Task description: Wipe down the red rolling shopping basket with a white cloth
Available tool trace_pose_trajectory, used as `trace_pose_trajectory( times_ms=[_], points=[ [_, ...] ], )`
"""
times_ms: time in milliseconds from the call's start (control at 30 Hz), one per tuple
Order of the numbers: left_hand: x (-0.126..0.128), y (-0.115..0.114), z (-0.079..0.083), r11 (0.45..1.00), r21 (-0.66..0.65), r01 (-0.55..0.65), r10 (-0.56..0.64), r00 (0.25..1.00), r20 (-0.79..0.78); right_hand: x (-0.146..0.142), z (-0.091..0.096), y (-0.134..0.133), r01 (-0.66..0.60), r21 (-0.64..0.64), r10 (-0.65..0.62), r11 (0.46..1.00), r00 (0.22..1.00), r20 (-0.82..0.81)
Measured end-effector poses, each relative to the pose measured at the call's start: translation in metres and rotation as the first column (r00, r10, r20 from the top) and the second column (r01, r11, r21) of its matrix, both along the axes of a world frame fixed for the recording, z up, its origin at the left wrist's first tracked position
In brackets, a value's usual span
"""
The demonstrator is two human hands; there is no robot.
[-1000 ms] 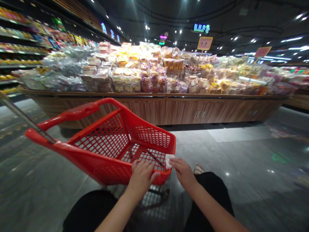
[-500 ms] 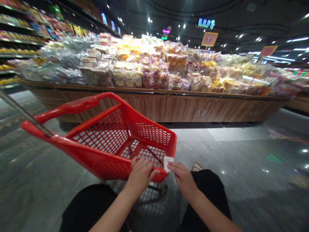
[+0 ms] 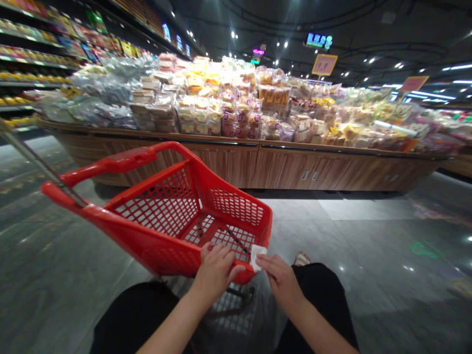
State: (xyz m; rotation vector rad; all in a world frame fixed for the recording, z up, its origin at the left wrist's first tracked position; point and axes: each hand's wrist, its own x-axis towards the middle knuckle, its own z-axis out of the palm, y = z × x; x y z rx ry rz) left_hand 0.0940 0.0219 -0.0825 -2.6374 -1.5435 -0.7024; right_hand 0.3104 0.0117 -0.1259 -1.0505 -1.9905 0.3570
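A red plastic shopping cart [image 3: 162, 231] with lattice walls stands before me, turned with its handle to the far left. My left hand [image 3: 217, 265] is closed over the near rim, fingers over the inside edge and thumb along the outside. At the near right corner of the rim, my right hand [image 3: 278, 273] presses a white tissue [image 3: 258, 256] against the plastic with its fingertips. Part of the tissue lies under those fingers. Through the lattice floor of the basket, dark parts of the frame show.
Behind the cart runs a wooden display counter [image 3: 295, 169] heaped with packaged baked goods [image 3: 236, 108]. Stocked shelves [image 3: 33, 64] rise at the left. A metal pole [image 3: 44, 164] slants by the cart handle. My knees [image 3: 324, 295] flank the cart's near end above the grey tiled floor [image 3: 368, 255].
The whole scene has shifted slightly right and down in view. My left hand keeps its place on the rim; my right hand, with the tissue, stays at the corner and sits slightly lower in view.
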Motion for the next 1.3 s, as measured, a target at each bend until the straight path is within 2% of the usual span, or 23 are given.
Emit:
trace_pose_trajectory(
  times_ms=[100,233,300,367,500,567,633,767,833,900,1033,1100,1167,1300],
  points=[
    [-0.005,-0.003,-0.001,1.000,0.003,0.019,-0.019,1.000,0.008,0.003,0.000,0.002,-0.026,0.000,0.026,1.000,1.000,-0.013],
    [-0.009,-0.007,-0.001,1.000,0.010,0.017,-0.017,1.000,0.010,0.013,-0.001,0.034,0.073,0.041,-0.072,0.996,0.997,-0.029],
    [-0.009,-0.007,-0.001,1.000,0.012,0.019,-0.019,1.000,0.010,0.012,-0.002,0.037,0.106,0.045,-0.104,0.993,0.994,-0.039],
    [-0.009,-0.008,-0.001,1.000,0.015,0.024,-0.025,1.000,0.013,0.007,-0.002,0.024,0.084,0.039,-0.083,0.996,0.996,-0.043],
    [-0.012,-0.010,-0.002,0.999,0.026,0.040,-0.041,0.999,0.023,-0.004,0.000,-0.016,-0.063,0.005,0.063,0.998,0.998,-0.020],
    [-0.015,-0.013,-0.001,0.997,0.041,0.058,-0.059,0.997,0.041,-0.004,0.002,-0.019,-0.094,-0.011,0.094,0.995,0.995,-0.015],
    [-0.018,-0.015,-0.001,0.996,0.047,0.074,-0.077,0.995,0.060,0.001,0.003,-0.005,-0.053,-0.005,0.053,0.999,0.998,-0.024],
    [-0.021,-0.016,0.001,0.996,0.041,0.083,-0.086,0.994,0.073,0.015,-0.001,0.038,0.111,0.044,-0.108,0.993,0.993,-0.056],
    [-0.022,-0.015,0.002,0.996,0.040,0.080,-0.083,0.994,0.071,0.017,-0.005,0.043,0.142,0.065,-0.138,0.988,0.988,-0.064],
    [-0.022,-0.014,0.002,0.996,0.047,0.080,-0.083,0.994,0.068,0.013,-0.009,0.030,0.113,0.082,-0.109,0.990,0.992,-0.058],
    [-0.024,-0.014,0.003,0.994,0.055,0.092,-0.096,0.994,0.062,-0.001,-0.011,-0.013,-0.042,0.069,0.042,0.997,0.999,-0.001],
    [-0.027,-0.015,0.003,0.993,0.046,0.108,-0.110,0.992,0.058,-0.003,-0.008,-0.019,-0.083,0.054,0.083,0.995,0.997,0.007],
    [-0.031,-0.014,0.003,0.991,0.044,0.123,-0.125,0.991,0.053,0.000,-0.004,-0.008,-0.073,0.055,0.073,0.996,0.997,-0.004],
    [-0.037,-0.010,0.002,0.990,0.029,0.141,-0.142,0.989,0.034,0.014,-0.004,0.030,0.058,0.083,-0.057,0.995,0.998,-0.011]
  ],
)
